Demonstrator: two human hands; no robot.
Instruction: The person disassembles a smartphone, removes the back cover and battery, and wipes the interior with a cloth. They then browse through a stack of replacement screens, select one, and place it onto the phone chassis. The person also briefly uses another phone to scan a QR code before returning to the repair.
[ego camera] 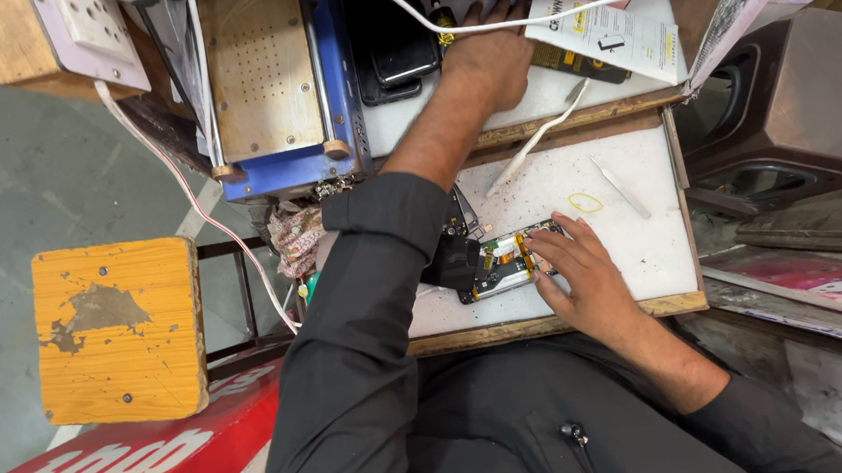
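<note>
An opened phone (498,261) with its circuit board and gold parts showing lies on a white work board (639,241). My right hand (582,280) rests on the phone's right end, fingertips pressing on it. My left hand (488,59) reaches far back over the upper shelf, its fingers curled among dark flat phone parts (399,60). Whether it grips anything is hidden. A black piece lies against the phone's left end, partly under my left sleeve.
Metal tweezers (621,186), a small yellow ring (586,202) and a white cable (533,140) lie on the board. A blue machine with a perforated metal plate (261,70) stands at the back left. A printed leaflet (615,40) lies at the back right. An orange wooden stool (118,330) stands at left.
</note>
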